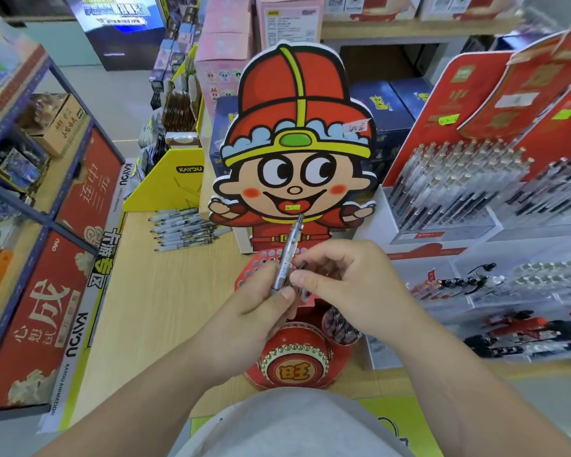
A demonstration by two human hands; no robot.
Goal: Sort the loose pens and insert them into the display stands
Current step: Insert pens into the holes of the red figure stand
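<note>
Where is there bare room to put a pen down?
Bare light wooden tabletop lies left of the left hand holding a clear pen, bordered by the pile of loose grey pens behind and red printed boxes leftward. Right of the red perforated stand, clear pen displays crowd it.

head camera | worn on the person's head | faces forward and down | wide-angle, edges bend | close above the surface [165, 291] in front

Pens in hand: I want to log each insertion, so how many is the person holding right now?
1: a clear pen pinched between the left hand and right hand, over the red holed stand. More may be hidden behind the hands.
</note>
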